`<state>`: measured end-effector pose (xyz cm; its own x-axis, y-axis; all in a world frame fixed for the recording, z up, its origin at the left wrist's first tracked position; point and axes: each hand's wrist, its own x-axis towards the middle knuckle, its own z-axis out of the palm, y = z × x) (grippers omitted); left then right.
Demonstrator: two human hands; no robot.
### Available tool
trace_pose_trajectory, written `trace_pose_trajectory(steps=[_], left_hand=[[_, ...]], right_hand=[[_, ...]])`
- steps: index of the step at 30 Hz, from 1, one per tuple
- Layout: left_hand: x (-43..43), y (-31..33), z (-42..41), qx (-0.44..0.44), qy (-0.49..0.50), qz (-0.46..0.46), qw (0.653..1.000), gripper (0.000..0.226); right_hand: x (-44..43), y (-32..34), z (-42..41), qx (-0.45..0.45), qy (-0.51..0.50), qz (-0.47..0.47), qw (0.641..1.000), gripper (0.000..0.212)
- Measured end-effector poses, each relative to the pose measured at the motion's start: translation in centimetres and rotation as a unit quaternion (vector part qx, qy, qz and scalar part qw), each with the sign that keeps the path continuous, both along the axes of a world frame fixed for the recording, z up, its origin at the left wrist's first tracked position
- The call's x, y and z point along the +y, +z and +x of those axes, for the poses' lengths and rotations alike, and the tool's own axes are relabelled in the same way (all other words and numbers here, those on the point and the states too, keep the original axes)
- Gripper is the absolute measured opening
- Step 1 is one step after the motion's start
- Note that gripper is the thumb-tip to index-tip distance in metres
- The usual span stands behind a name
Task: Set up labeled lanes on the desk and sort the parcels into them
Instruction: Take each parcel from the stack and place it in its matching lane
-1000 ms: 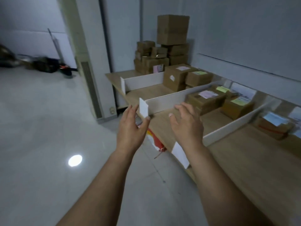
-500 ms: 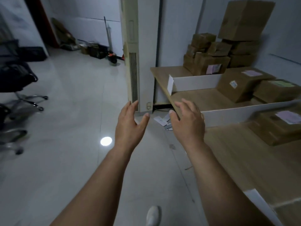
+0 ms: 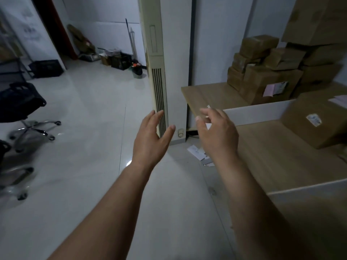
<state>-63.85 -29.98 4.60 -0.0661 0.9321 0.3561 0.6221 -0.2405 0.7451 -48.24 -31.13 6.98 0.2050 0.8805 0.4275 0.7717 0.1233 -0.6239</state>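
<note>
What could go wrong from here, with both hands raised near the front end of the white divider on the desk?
1. The right hand is close to the white divider, which stands on its edge; a bump might tip or shift it.
2. Paper slips lie on the floor beside the desk; a foot could slide on them.
3. The top box of the back stack looks tilted and might fall.

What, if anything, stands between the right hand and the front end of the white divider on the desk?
Nothing visible does. The right hand hangs open at the front edge of the desk. Its fingers overlap the front end of the white divider in this view; whether they touch it cannot be told.
</note>
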Motion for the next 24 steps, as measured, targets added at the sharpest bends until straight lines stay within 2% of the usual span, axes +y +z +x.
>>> trace_pose_trajectory(steps=[12, 20, 24], left_hand=[[18.2, -0.3, -2.0, -0.010, -0.018, 0.022, 1.000, 0.056], [35.7, 2.3, -3.2, 0.006, -0.101, 0.036, 0.994, 0.055], [42.9, 2.3, -2.8, 0.021, -0.152, 0.020, 0.988, 0.056]], right_hand=[[17.4, -0.3, -1.7, 0.004, -0.010, -0.018, 1.000, 0.034], [32.8, 1.2, -4.1, -0.001, -0.103, 0.045, 0.994, 0.031], [39.0, 0.5, -4.3, -0.010, -0.156, 0.026, 0.987, 0.030]])
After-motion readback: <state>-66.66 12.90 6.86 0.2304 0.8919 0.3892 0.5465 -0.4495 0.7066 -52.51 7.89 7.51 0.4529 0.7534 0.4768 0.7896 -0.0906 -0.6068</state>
